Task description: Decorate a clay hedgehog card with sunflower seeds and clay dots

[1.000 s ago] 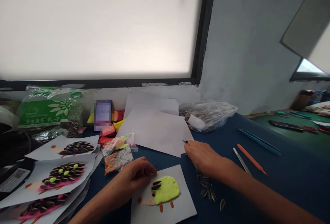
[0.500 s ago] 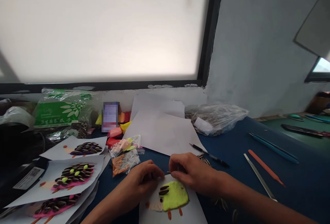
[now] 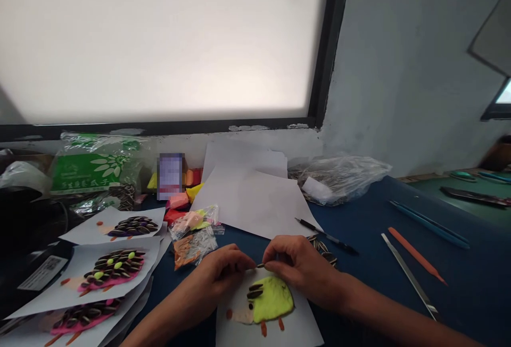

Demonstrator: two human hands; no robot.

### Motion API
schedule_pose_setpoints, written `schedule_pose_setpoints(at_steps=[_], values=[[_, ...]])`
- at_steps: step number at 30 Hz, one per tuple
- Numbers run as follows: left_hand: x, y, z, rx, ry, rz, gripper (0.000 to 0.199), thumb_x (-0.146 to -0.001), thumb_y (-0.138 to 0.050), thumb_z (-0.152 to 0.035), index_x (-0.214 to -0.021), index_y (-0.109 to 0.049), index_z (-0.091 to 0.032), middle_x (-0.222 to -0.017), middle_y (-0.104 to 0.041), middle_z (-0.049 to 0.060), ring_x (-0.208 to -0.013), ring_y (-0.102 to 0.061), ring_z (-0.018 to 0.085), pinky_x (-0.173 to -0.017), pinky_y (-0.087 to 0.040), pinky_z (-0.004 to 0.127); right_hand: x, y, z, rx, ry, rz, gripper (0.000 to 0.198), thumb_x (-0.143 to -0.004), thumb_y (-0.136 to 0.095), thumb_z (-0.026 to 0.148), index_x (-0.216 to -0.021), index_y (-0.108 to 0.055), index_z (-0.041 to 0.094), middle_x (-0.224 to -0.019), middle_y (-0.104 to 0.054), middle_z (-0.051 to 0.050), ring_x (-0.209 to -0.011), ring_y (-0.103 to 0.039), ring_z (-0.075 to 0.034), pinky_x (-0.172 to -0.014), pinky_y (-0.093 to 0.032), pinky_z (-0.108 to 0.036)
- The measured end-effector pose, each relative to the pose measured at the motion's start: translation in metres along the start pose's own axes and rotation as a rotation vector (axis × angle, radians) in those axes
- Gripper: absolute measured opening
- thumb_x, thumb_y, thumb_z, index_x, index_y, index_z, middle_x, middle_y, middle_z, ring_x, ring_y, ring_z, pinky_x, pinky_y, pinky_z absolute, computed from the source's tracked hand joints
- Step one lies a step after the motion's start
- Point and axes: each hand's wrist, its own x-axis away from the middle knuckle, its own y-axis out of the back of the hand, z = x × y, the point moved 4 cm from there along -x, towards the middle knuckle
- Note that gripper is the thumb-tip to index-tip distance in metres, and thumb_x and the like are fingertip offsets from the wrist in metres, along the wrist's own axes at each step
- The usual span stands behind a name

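A striped sunflower seed (image 3: 261, 265) is pinched in the fingertips of my right hand (image 3: 293, 262). My left hand (image 3: 225, 270) has its fingers curled together, and its fingertips meet the seed's other end. Just below both hands lies a white sheet (image 3: 235, 336) bearing a hedgehog made of clay. The hedgehog has a lime-green body (image 3: 275, 302), a pale snout (image 3: 241, 314) with a reddish nose, a dark eye and two orange legs. A few dark seeds (image 3: 254, 290) stick to the body's upper left. Loose sunflower seeds (image 3: 325, 254) lie beyond my right wrist.
Finished-looking hedgehog pictures (image 3: 114, 272) are stacked at left. Behind are clay packets (image 3: 189, 248), a green seed bag (image 3: 96, 168), blank paper (image 3: 251, 203) and a clear bag of seeds (image 3: 339, 176). A pen (image 3: 327, 236), blue tweezers (image 3: 431, 224), an orange tool (image 3: 417, 256) and a metal strip (image 3: 409, 275) lie right.
My left fingertips have come closer to the seed in my right hand. The camera view has shifted slightly, revealing more of the loose seeds behind my right wrist.
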Motion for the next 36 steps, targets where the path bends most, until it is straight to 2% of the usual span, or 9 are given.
schedule_pose_setpoints(at_steps=[7,13,20,29,32,36], values=[[0.001,0.001,0.0,-0.01,-0.004,0.004,0.026,-0.084,-0.047,-0.032,-0.094,-0.068,-0.021,-0.083,-0.051,0.0,-0.071,-0.046,0.015,-0.062,-0.038,0.023,0.002,0.0,0.004,0.037,0.071,0.012,0.02,-0.081,-0.057,0.009,-0.086,-0.074,0.018,-0.08,-0.069,-0.002,-0.072,-0.06,-0.013,-0.063,-0.044,-0.022],[0.001,0.001,0.004,0.009,-0.038,-0.001,0.025,-0.083,-0.05,-0.029,-0.094,-0.071,-0.022,-0.084,-0.052,0.0,-0.07,-0.047,0.014,-0.061,-0.038,0.023,0.005,-0.006,0.004,0.038,0.106,0.004,0.024,-0.078,-0.056,0.004,-0.087,-0.074,0.018,-0.077,-0.068,-0.001,-0.065,-0.057,-0.011,-0.06,-0.042,-0.021],[0.0,0.001,0.015,0.06,-0.067,-0.01,0.027,-0.084,-0.051,-0.03,-0.094,-0.075,-0.022,-0.087,-0.056,0.002,-0.073,-0.053,0.014,-0.062,-0.039,0.023,0.009,-0.009,0.006,0.033,0.11,-0.018,0.02,-0.079,-0.057,0.005,-0.084,-0.074,0.016,-0.078,-0.067,-0.003,-0.069,-0.059,-0.012,-0.06,-0.043,-0.022],[0.0,0.001,0.012,0.069,-0.045,0.001,0.026,-0.083,-0.053,-0.031,-0.09,-0.077,-0.023,-0.084,-0.055,0.002,-0.073,-0.052,0.014,-0.061,-0.037,0.023,0.009,-0.009,0.006,0.036,0.145,-0.034,0.019,-0.079,-0.058,0.007,-0.083,-0.073,0.016,-0.076,-0.065,-0.002,-0.066,-0.057,-0.012,-0.06,-0.042,-0.023],[0.0,0.001,0.009,0.093,-0.037,0.008,0.029,-0.085,-0.052,-0.035,-0.093,-0.076,-0.021,-0.085,-0.056,0.002,-0.073,-0.052,0.014,-0.061,-0.037,0.023,0.008,-0.005,0.007,-0.015,0.134,-0.074,0.017,-0.083,-0.056,0.01,-0.084,-0.072,0.016,-0.078,-0.065,-0.003,-0.067,-0.055,-0.012,-0.061,-0.042,-0.023],[-0.001,0.002,0.007,0.117,-0.011,0.0,0.029,-0.082,-0.055,-0.037,-0.097,-0.073,-0.02,-0.083,-0.054,0.001,-0.069,-0.047,0.013,-0.058,-0.035,0.023,0.006,-0.003,0.004,-0.089,0.047,-0.118,0.016,-0.084,-0.056,0.013,-0.085,-0.072,0.017,-0.076,-0.064,-0.002,-0.063,-0.052,-0.011,-0.058,-0.041,-0.022]])
